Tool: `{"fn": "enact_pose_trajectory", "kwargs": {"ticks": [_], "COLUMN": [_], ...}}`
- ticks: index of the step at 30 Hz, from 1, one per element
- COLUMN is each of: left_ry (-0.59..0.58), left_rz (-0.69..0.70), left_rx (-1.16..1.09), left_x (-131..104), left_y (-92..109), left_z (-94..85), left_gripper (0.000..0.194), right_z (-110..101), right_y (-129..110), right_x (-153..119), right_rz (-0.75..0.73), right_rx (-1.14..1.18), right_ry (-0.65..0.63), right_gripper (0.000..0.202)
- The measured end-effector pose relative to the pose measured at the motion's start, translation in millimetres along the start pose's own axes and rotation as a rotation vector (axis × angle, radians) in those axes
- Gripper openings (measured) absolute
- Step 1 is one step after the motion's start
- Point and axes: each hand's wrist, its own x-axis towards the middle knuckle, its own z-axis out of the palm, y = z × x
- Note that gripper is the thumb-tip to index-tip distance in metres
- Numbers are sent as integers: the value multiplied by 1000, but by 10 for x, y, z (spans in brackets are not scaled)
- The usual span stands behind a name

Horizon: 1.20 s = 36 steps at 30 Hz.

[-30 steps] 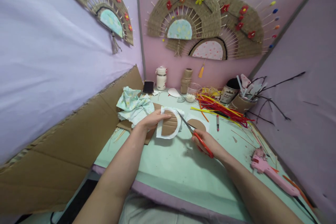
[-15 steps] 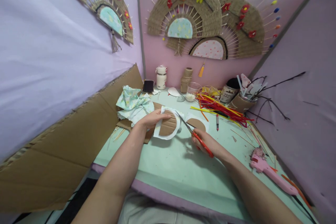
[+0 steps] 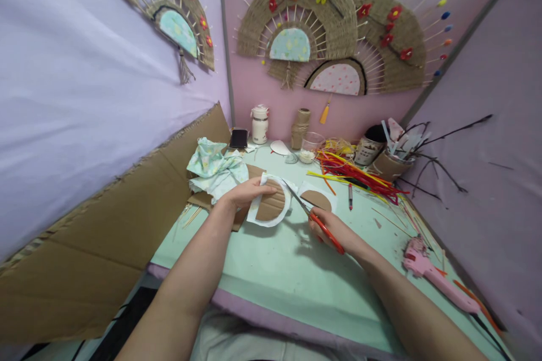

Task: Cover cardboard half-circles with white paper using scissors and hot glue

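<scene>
My left hand (image 3: pixel 248 192) pinches a half-round cardboard piece (image 3: pixel 271 207) by its upper left side. White fabric (image 3: pixel 263 222) shows as a border all around the cardboard. My right hand (image 3: pixel 328 225) is closed on the red handles of a pair of scissors (image 3: pixel 324 230). Their blades point up and left, parted, at the upper right edge of the fabric. Behind the blades, a second half-round cardboard piece (image 3: pixel 317 200) lies on white cloth on the table. Crumpled green floral fabric (image 3: pixel 220 166) lies beyond my left hand, on brown cardboard.
A pink glue gun (image 3: pixel 440 279) lies at the right with its cord. Red and yellow pipe cleaners (image 3: pixel 364 175), a marker (image 3: pixel 350 197) and a clear cup (image 3: pixel 311 149) are farther back. A tall cardboard sheet (image 3: pixel 127 225) stands along the left.
The cardboard piece in my left hand has shifted down very slightly. My right hand and the scissors stay almost in place.
</scene>
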Motion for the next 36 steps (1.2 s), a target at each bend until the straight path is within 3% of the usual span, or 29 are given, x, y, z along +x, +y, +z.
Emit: {"fn": "enact_pose_trajectory", "kwargs": {"ticks": [17,25,32,36], "left_ry": [89,9,79,27], "left_rz": [22,4,24,17], "left_rx": [48,37,48,54], "left_x": [13,-8,-17,-20], "left_y": [35,34,72,62], "left_z": [-32,-26,-2,1], "left_gripper": [43,43,43,45], "right_z": [-47,-42,-59,-53], "right_y": [28,15,24,24], "right_x": [23,12,9,6], "right_rz": [85,52,-8,-14], "right_rx": [17,20,-63,-77], "right_ry": [40,2,29,25], "right_gripper": [30,28,22,21]}}
